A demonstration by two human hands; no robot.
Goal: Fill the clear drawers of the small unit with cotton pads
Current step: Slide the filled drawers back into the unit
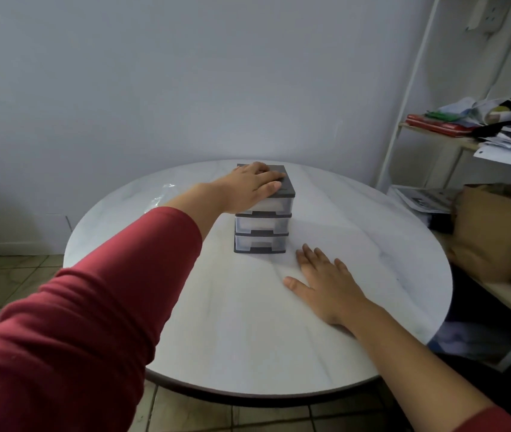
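We lay our left hand (254, 187) flat on the dark grey top of the small three-drawer plastic unit (260, 226), fingers (271, 176) straight and close together, probably to keep the light unit from sliding when a drawer is pulled. It stands upright near the middle of the round white marbled tabletop (248, 338), all three clear drawers pushed in; whether they hold pads we cannot tell. Our right hand (326, 285) rests palm-down just beside its base, fingers slightly spread, holding nothing. A crumpled clear plastic wrapper (162, 194) lies well apart at the left.
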